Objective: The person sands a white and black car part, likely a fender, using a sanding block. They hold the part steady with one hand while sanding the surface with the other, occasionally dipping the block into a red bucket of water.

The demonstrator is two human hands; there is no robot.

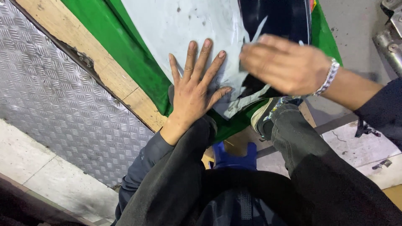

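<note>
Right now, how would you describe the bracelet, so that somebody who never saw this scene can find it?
Start at the large panel, white with green edges. The right hand moves over its dark part. The bracelet sits on that wrist, a silvery band of small links; the left hand, flat on the panel, has a bare wrist.

Left side of frame: embossed metal tread plate (54, 104), grey, running diagonally. Along its upper edge, a wooden plank (90, 56), pale, chipped and dark where it splits near the middle. Lower left: light concrete floor (46, 178) with a seam line. Bottom centre: blue plastic stool (234, 159), only partly visible. Upper right corner: dull metal pipe (387, 44). Right edge: pale floor slabs (368, 146), scuffed, with dark marks.
</note>
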